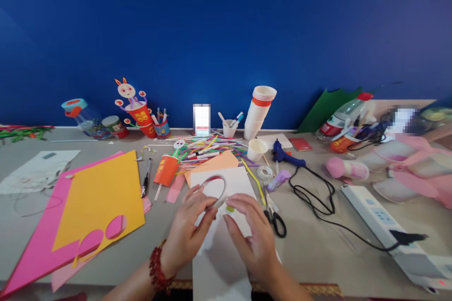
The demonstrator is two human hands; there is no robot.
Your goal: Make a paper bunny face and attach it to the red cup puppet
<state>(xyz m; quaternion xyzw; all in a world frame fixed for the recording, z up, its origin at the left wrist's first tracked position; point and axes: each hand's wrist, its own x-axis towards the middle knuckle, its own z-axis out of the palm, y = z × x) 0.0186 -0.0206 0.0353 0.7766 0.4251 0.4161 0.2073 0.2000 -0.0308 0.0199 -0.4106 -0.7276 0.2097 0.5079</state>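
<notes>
My left hand [194, 221] pinches the lower edge of a thin pale ring [223, 183], possibly a roll of tape, raised over white sheets of paper [231, 254]. My right hand [252, 233] is beside it, thumb and fingers apart, with nothing visible held between them. A small yellow-green piece [230, 208] shows near the right fingertips; I cannot tell whether it touches them. Left of the paper lies an orange-red paper cup [165, 169] with a white face on a green straw. Black-handled scissors [278, 225] lie by my right hand.
Yellow card [102, 193] over pink card [35, 249] lies left. Coloured straws [208, 148] are heaped behind the paper. A blue glue gun [286, 154], its black cord, and a power strip [381, 221] lie right. Stacked white cups [259, 113] stand by the blue wall.
</notes>
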